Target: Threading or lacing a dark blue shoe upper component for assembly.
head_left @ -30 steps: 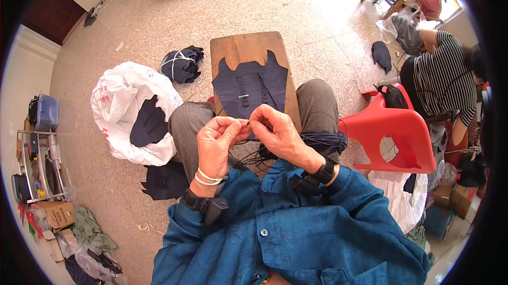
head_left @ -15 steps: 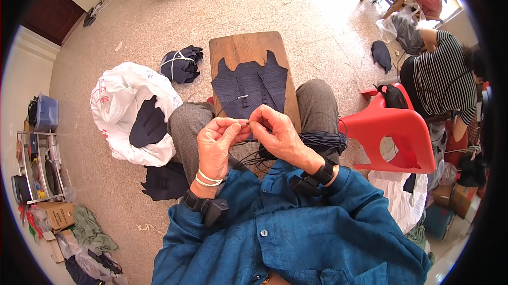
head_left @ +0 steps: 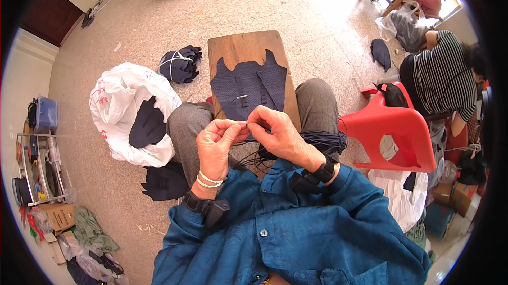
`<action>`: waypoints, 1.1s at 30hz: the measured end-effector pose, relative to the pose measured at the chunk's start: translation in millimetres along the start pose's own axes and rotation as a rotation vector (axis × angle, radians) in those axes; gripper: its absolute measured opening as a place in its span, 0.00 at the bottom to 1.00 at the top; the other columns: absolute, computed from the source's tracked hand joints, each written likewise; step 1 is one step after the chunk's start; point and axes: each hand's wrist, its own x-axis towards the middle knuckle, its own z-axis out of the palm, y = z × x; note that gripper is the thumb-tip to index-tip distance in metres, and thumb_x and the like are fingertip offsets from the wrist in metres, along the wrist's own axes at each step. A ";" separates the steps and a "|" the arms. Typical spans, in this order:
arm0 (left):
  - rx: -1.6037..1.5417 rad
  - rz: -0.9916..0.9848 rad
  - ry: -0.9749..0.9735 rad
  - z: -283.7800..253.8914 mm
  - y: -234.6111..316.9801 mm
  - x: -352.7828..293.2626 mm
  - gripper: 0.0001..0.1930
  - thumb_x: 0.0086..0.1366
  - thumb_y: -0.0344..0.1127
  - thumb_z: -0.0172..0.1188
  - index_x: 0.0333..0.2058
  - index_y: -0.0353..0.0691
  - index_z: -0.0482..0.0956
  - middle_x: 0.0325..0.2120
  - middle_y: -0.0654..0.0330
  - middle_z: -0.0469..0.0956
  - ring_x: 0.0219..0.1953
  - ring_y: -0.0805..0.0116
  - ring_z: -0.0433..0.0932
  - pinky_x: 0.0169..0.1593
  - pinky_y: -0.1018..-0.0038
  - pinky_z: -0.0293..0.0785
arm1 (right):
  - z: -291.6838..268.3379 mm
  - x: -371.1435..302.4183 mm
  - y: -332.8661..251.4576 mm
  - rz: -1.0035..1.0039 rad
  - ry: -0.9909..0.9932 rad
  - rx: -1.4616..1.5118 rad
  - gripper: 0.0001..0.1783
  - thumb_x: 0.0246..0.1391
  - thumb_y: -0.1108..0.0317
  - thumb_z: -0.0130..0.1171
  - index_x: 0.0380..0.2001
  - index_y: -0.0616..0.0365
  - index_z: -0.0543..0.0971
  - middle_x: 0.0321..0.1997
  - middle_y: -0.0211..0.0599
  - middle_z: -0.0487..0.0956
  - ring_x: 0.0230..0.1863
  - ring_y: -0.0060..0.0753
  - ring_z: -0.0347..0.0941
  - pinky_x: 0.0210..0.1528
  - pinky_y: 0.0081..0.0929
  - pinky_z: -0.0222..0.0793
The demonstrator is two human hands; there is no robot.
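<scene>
My left hand (head_left: 214, 141) and my right hand (head_left: 279, 132) meet fingertip to fingertip over my lap. Both pinch what looks like the end of a thin dark cord; the held bit is tiny and mostly covered by the fingers. Loose loops of dark cord (head_left: 255, 162) hang beneath my hands, and a thick hank of it (head_left: 324, 141) rests on my right thigh. Just beyond, a cut piece of dark navy textured fabric (head_left: 224, 86) with slits lies flat on a wooden board (head_left: 248, 44). A short pale metallic tip (head_left: 242, 97) lies on the fabric, with cord curving from it towards my left hand.
Left of my knee stands an open white plastic bag (head_left: 108, 102) with dark fabric inside. A tied fabric bundle (head_left: 180, 65) and dark pieces (head_left: 165, 182) lie on the floor. A red stool (head_left: 407, 142) is at right. Two people (head_left: 442, 76) sit farther right.
Hardly anything differs: the whole view has shifted very slightly, and both hands keep the same pinch in the same place.
</scene>
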 end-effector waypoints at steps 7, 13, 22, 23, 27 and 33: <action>-0.095 -0.027 0.014 1.2 -2.5 -0.7 0.07 0.70 0.29 0.62 0.40 0.30 0.79 0.38 0.50 0.84 0.39 0.62 0.86 0.48 0.68 0.85 | 0.1 -3.5 -2.5 0.040 -0.007 0.020 0.03 0.57 0.76 0.59 0.32 0.63 0.75 0.26 0.42 0.77 0.27 0.32 0.75 0.31 0.29 0.72; -0.076 -0.060 0.013 -1.8 -4.5 -3.0 0.06 0.71 0.29 0.60 0.41 0.31 0.78 0.38 0.50 0.84 0.40 0.59 0.86 0.48 0.63 0.85 | 2.0 -5.0 0.8 -0.055 0.014 -0.036 0.03 0.58 0.76 0.59 0.32 0.63 0.75 0.26 0.42 0.77 0.27 0.30 0.75 0.31 0.29 0.71; 0.193 0.184 0.006 -0.4 -4.8 -5.6 0.05 0.70 0.27 0.62 0.40 0.29 0.79 0.38 0.52 0.84 0.39 0.65 0.85 0.48 0.70 0.84 | -1.9 -5.3 -3.7 0.425 -0.136 0.402 0.08 0.64 0.68 0.56 0.33 0.62 0.77 0.25 0.30 0.78 0.28 0.19 0.74 0.30 0.21 0.70; 0.193 0.184 0.004 0.2 -5.0 -5.5 0.05 0.70 0.27 0.62 0.40 0.29 0.79 0.38 0.52 0.84 0.39 0.65 0.85 0.48 0.70 0.84 | -2.3 -5.7 -2.4 0.425 -0.135 0.402 0.08 0.64 0.68 0.56 0.33 0.62 0.77 0.25 0.30 0.78 0.28 0.19 0.74 0.30 0.21 0.70; 0.179 0.222 -0.023 0.4 -3.8 -6.8 0.04 0.68 0.24 0.62 0.39 0.29 0.79 0.37 0.54 0.84 0.39 0.69 0.84 0.48 0.74 0.83 | -5.6 -6.9 1.3 0.470 -0.183 0.598 0.10 0.66 0.65 0.55 0.34 0.60 0.77 0.27 0.25 0.76 0.27 0.15 0.72 0.30 0.17 0.70; 0.289 0.237 -0.047 -6.2 0.0 -7.1 0.04 0.69 0.25 0.62 0.39 0.30 0.79 0.34 0.56 0.84 0.37 0.71 0.84 0.45 0.75 0.83 | -2.1 -8.7 2.8 0.429 -0.203 0.566 0.07 0.65 0.69 0.55 0.34 0.61 0.77 0.27 0.27 0.77 0.28 0.16 0.74 0.29 0.20 0.71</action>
